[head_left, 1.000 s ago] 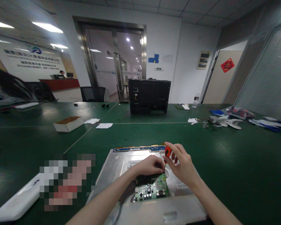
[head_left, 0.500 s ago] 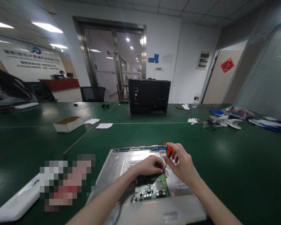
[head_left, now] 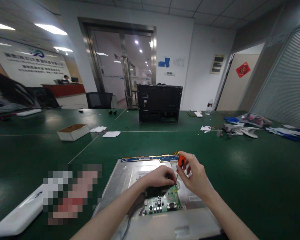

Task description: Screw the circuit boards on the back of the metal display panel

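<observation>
Resting screwdriver (head_left: 180,163) inside right grip (head_left: 193,178)

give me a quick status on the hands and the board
Right hand grips orange screwdriver, tip down at green circuit board. Left hand steadies the tip. Nothing blocking.

Far beyond the right hand (head_left: 193,178), up and to its right, a red diamond sign (head_left: 242,69) hangs on the door (head_left: 236,81) with one dark character on it (too small to make out). Far up and to the left of the left hand (head_left: 158,176), the white wall sign (head_left: 32,65) carries a blue swirl logo and lines of characters, all too blurred to read. Nothing else bears legible writing.
</observation>
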A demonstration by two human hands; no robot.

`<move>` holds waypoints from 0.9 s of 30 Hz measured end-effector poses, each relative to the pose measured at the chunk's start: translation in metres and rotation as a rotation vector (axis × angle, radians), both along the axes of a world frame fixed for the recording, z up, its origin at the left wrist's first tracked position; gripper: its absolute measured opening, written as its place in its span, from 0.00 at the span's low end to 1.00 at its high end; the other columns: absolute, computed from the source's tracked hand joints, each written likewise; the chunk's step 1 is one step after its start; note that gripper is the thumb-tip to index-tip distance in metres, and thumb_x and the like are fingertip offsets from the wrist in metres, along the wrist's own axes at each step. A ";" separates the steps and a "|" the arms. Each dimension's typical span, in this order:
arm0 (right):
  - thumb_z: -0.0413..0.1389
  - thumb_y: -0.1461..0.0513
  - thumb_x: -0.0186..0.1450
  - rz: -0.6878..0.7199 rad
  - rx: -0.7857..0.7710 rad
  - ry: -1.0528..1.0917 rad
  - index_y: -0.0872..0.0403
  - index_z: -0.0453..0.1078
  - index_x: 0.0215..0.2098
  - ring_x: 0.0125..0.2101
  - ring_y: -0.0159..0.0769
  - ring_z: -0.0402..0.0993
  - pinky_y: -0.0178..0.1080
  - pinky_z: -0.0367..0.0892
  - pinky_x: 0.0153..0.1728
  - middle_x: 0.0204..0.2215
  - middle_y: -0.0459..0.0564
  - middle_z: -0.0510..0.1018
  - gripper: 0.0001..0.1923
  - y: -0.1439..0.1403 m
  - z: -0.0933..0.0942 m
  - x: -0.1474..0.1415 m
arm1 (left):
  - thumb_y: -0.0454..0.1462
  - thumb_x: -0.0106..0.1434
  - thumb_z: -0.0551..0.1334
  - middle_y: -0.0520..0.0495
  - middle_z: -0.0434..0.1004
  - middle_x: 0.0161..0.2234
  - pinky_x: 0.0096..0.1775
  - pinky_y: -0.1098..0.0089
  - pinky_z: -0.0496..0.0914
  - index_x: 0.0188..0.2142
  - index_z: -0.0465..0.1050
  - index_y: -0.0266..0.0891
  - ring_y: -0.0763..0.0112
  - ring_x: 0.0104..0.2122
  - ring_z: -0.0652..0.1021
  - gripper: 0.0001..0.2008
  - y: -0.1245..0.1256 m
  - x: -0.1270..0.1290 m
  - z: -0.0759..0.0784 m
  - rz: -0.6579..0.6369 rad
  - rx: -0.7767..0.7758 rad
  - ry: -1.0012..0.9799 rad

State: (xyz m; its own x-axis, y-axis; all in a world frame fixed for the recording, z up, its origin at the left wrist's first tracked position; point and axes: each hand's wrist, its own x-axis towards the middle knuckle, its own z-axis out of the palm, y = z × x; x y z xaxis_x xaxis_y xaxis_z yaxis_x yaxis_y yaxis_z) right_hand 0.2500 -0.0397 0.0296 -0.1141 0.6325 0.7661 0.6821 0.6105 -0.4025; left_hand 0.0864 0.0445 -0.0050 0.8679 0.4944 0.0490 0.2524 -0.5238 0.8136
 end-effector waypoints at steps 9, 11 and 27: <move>0.51 0.66 0.64 -0.039 0.001 -0.055 0.48 0.59 0.57 0.26 0.29 0.69 0.33 0.67 0.23 0.40 0.51 0.69 0.22 0.000 0.000 0.001 | 0.28 0.51 0.62 0.54 0.73 0.23 0.32 0.76 0.64 0.27 0.76 0.35 0.73 0.26 0.71 0.04 -0.001 0.000 0.002 0.012 -0.013 -0.014; 0.51 0.67 0.64 -0.024 -0.002 -0.053 0.49 0.57 0.58 0.27 0.30 0.70 0.34 0.68 0.24 0.40 0.52 0.69 0.24 -0.001 0.002 0.000 | 0.28 0.51 0.62 0.54 0.73 0.23 0.31 0.76 0.64 0.27 0.76 0.34 0.74 0.26 0.71 0.05 -0.001 0.000 0.001 0.008 -0.012 -0.014; 0.52 0.64 0.65 -0.056 0.041 -0.036 0.49 0.63 0.53 0.25 0.29 0.70 0.33 0.68 0.23 0.39 0.51 0.70 0.17 0.001 0.001 0.002 | 0.29 0.52 0.62 0.54 0.73 0.24 0.31 0.77 0.64 0.27 0.76 0.35 0.74 0.27 0.71 0.05 -0.003 0.000 0.006 0.014 0.010 0.003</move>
